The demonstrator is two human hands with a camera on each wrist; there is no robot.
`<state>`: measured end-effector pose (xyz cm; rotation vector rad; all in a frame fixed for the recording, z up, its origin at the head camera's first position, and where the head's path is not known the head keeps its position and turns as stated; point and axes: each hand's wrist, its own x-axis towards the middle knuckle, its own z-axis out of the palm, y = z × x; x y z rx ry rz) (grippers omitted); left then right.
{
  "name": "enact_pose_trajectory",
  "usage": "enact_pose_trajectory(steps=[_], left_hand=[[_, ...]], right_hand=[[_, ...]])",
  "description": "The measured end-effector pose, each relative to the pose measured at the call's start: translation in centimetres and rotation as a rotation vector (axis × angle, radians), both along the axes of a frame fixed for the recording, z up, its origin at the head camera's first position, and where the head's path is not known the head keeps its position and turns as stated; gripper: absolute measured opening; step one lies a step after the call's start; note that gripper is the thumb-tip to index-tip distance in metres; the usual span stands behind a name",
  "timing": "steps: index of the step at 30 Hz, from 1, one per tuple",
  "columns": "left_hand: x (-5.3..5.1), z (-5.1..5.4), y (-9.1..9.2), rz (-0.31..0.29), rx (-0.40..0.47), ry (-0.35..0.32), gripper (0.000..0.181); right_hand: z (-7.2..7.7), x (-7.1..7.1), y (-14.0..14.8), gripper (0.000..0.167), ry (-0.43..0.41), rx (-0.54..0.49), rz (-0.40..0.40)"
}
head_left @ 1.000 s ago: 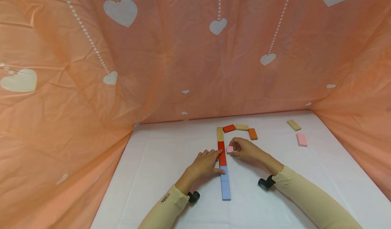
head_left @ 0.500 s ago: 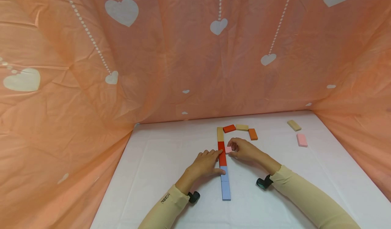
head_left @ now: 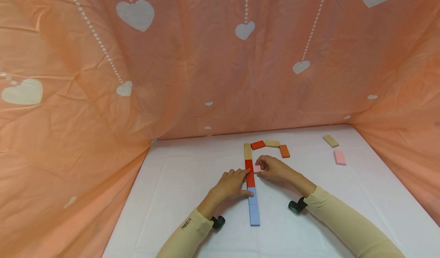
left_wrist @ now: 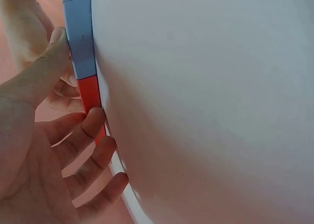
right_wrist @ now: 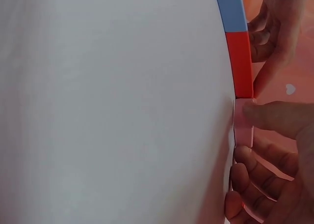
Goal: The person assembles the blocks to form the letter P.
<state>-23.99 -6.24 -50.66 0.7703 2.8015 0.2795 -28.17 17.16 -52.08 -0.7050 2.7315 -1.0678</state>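
Note:
My right hand (head_left: 276,169) pinches a pink wooden block (head_left: 256,169) between thumb and fingers. That block lies against the right side of the red part of a straight row. Its thumb presses on the pink block (right_wrist: 243,123) in the right wrist view. My left hand (head_left: 229,184) rests at the row's left side. One of its fingers touches the red block (head_left: 251,180), and its thumb lies on a light-blue block (head_left: 252,200). In the left wrist view the left hand (left_wrist: 64,140) has its fingers spread along the row's edge.
A second blue block (head_left: 254,215) ends the row nearest me; a natural wood block (head_left: 248,151) tops it. From there curve a red block (head_left: 258,145), a wood block (head_left: 272,143) and an orange block (head_left: 284,151). Another wood block (head_left: 331,141) and pink block (head_left: 339,157) lie apart at right.
My right hand has slid the pink block slightly left, closing the small gap to the red part of the row. My left hand has stayed in place.

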Motion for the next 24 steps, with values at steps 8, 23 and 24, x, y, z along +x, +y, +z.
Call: enact_pose_trajectory(steps=[8, 23, 24], left_hand=[[0.0, -0.1, -0.1, -0.004, -0.007, 0.004, 0.093], [0.2, -0.1, -0.1, -0.004, -0.014, 0.0, 0.094], [0.2, -0.1, -0.1, -0.004, -0.014, 0.0, 0.094]], right_hand=[[-0.1, 0.4, 1.1, 0.029, -0.004, -0.032, -0.016], [0.9, 1.7, 8.1, 0.03, 0.061, -0.063, -0.115], [1.1, 1.8, 8.5, 0.031, 0.065, -0.065, -0.122]])
